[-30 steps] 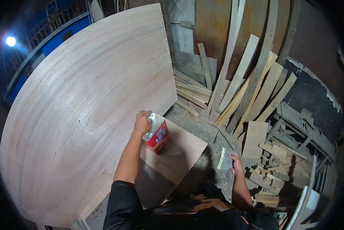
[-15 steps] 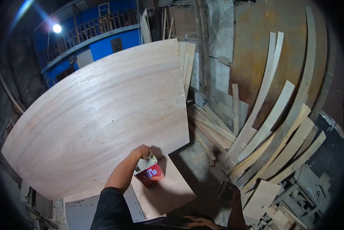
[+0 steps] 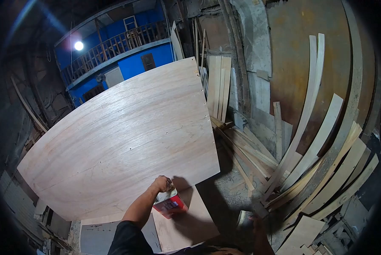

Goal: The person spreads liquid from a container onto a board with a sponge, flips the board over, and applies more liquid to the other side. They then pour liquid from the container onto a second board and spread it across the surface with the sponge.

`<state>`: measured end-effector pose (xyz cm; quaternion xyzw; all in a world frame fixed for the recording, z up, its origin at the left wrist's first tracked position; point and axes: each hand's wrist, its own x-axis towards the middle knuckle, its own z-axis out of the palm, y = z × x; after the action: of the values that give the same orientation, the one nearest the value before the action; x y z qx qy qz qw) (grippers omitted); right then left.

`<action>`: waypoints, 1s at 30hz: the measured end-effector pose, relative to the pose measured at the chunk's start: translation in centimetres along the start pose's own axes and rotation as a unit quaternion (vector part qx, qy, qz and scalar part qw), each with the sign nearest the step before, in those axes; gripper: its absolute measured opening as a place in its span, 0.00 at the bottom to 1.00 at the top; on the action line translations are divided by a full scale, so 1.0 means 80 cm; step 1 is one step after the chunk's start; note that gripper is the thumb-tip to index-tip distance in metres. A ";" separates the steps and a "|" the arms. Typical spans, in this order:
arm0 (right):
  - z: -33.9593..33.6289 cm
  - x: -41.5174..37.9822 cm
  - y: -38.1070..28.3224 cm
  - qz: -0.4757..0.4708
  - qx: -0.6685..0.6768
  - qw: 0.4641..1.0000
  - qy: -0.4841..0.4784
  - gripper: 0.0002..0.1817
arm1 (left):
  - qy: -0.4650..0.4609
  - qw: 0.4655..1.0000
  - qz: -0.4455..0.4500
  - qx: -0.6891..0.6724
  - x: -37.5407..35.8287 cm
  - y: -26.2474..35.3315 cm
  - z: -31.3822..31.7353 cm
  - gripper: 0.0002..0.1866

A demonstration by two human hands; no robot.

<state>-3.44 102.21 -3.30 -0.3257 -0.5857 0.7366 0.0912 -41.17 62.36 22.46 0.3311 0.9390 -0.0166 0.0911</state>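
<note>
While left hand (image 3: 161, 183) grips can (image 3: 169, 203), plywood (image 3: 122, 140) alongside

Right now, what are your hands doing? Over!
Left hand gripping top of red can on small board. Right hand low, mostly hidden, grip unclear. Big plywood sheet just behind can.

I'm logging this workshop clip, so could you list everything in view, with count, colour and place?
Plywood sheet: one, large, pale tan, centre left.
Small board: one, tan, under the can, bottom centre.
Can: one, red with white top, on the small board.
Curved wooden strips: many, pale, leaning at right.
Straight boards: several, pale, upright behind the sheet.
Balcony railing: one, wooden, on a blue wall, upper left.
Lamp: one, white, upper left.
Left hand: on the can's top.
Right hand: dim, bottom right; its grip is unclear.
</note>
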 end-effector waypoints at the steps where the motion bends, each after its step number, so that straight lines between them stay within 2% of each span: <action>1: -0.004 -0.005 -0.002 0.018 0.066 0.997 -0.024 0.31 | -0.001 1.000 -0.026 -0.005 -0.004 0.003 -0.001 0.21; 2: -0.008 -0.008 -0.004 0.035 0.132 0.990 -0.047 0.31 | -0.003 1.000 -0.028 -0.005 -0.009 0.003 -0.001 0.21; 3: -0.017 0.000 0.012 0.038 0.130 0.990 -0.048 0.31 | 0.007 0.999 -0.031 -0.016 -0.012 0.004 0.001 0.22; 4: -0.034 0.019 0.054 -0.091 0.036 0.994 -0.040 0.31 | 0.017 0.999 -0.033 -0.027 -0.015 0.006 0.003 0.23; 5: -0.045 0.029 0.079 -0.219 -0.058 0.974 -0.033 0.31 | 0.015 0.999 -0.034 -0.029 -0.019 0.010 0.002 0.23; 6: -0.040 0.023 0.061 -0.216 -0.059 0.974 -0.033 0.31 | 0.019 0.998 -0.049 -0.035 -0.024 0.015 -0.001 0.23; 8: -0.006 -0.018 -0.043 0.023 0.039 0.998 0.038 0.31 | 0.023 0.997 -0.062 -0.040 -0.031 0.019 -0.001 0.22; 10: 0.002 -0.044 -0.080 0.038 0.088 0.995 0.025 0.30 | 0.095 0.994 -0.037 -0.048 -0.039 0.020 0.008 0.21; 11: 0.004 -0.047 -0.088 0.053 0.136 0.989 0.011 0.29 | 0.096 0.994 -0.034 -0.047 -0.042 0.021 0.010 0.21; 12: -0.003 -0.031 -0.070 0.051 0.138 0.989 0.013 0.29 | 0.129 0.988 -0.040 -0.076 -0.047 0.025 0.013 0.21; 14: -0.026 0.008 -0.002 -0.009 0.044 0.999 0.026 0.27 | 0.184 0.974 -0.057 -0.116 -0.064 0.040 0.010 0.19; 15: -0.027 -0.004 -0.006 -0.004 0.044 0.999 0.029 0.27 | 0.179 0.975 -0.056 -0.117 -0.069 0.045 0.012 0.19; 17: -0.020 -0.033 -0.037 0.012 0.114 0.993 0.019 0.26 | 0.265 0.946 -0.058 -0.174 -0.077 0.046 0.016 0.17; 18: -0.020 -0.033 -0.030 0.015 0.114 0.993 0.019 0.26 | 0.293 0.924 -0.053 -0.239 -0.076 0.044 0.023 0.16; 23: -0.030 -0.015 0.004 0.042 0.101 0.993 0.042 0.28 | 0.377 0.874 -0.039 -0.303 -0.079 0.040 0.044 0.16; 25: -0.009 -0.050 -0.054 0.052 0.088 0.993 0.057 0.29 | 0.402 0.860 -0.025 -0.313 -0.082 0.043 0.046 0.16; 26: -0.001 -0.067 -0.076 0.063 0.077 0.993 0.070 0.29 | 0.432 0.844 -0.015 -0.318 -0.085 0.046 0.042 0.16; 28: -0.010 -0.051 -0.057 0.039 0.050 0.997 0.047 0.30 | 0.488 0.817 -0.027 -0.306 -0.083 0.040 0.047 0.16; 30: -0.017 -0.032 -0.041 0.016 0.023 0.999 0.023 0.30 | 0.546 0.729 -0.096 -0.401 -0.074 0.021 0.047 0.15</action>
<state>-1.47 102.92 0.56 -0.3497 -0.5615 0.7432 0.1007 -35.01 59.63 19.89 0.1240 0.7728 0.5366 -0.3155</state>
